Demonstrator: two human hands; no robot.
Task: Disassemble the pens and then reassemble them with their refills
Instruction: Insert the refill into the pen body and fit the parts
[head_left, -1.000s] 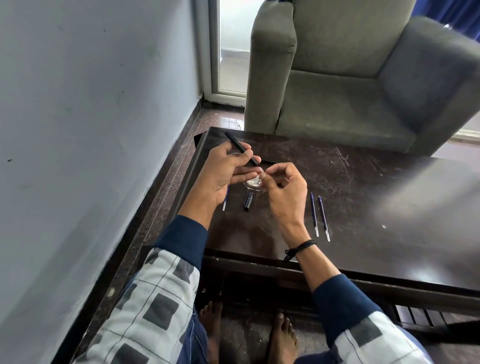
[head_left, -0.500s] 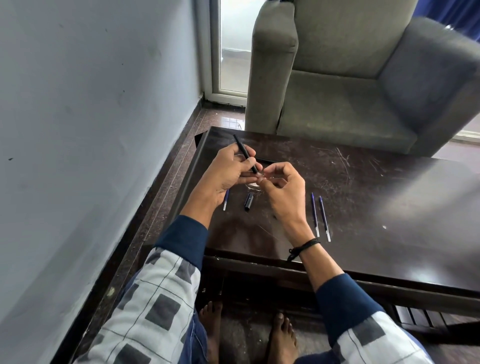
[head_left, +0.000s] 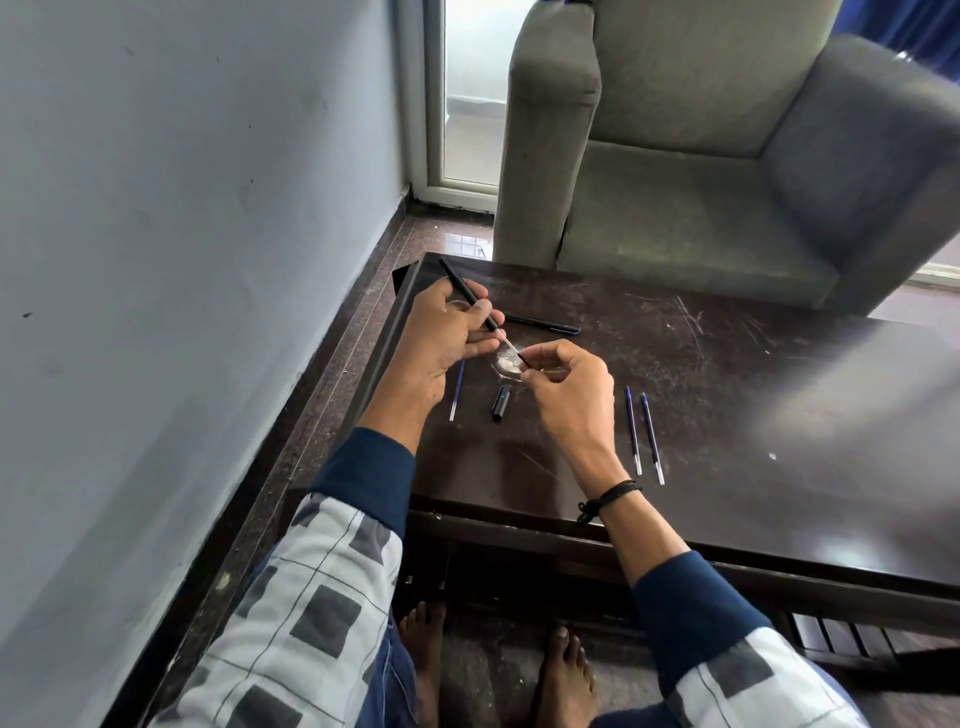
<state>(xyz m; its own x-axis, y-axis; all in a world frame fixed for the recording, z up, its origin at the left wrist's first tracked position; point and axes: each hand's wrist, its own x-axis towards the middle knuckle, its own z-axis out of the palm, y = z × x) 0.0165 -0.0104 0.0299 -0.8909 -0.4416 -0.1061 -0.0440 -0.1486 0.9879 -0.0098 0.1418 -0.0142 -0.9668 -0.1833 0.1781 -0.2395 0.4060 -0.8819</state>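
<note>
My left hand (head_left: 447, 338) grips a black pen barrel (head_left: 465, 292) that slants up and away to the left. A thin pale refill (head_left: 506, 343) sticks out of the barrel's lower end. My right hand (head_left: 566, 387) pinches the small tip piece at the refill's end. On the dark table (head_left: 753, 395) lie a black cap (head_left: 500, 401), one blue refill (head_left: 456, 389) under my left hand, two blue refills (head_left: 643, 434) side by side to the right, and another black pen (head_left: 543, 323) beyond my hands.
A small shiny clear object (head_left: 506, 364) lies on the table below my fingers. A grey armchair (head_left: 717, 156) stands behind the table. A wall (head_left: 182, 260) runs close along the left. My bare feet (head_left: 493, 670) rest under the table's front edge.
My hands have drawn apart, the right one sliding to the right, so the pale refill now shows between the barrel and my right fingers. The barrel tilted a little further left.
</note>
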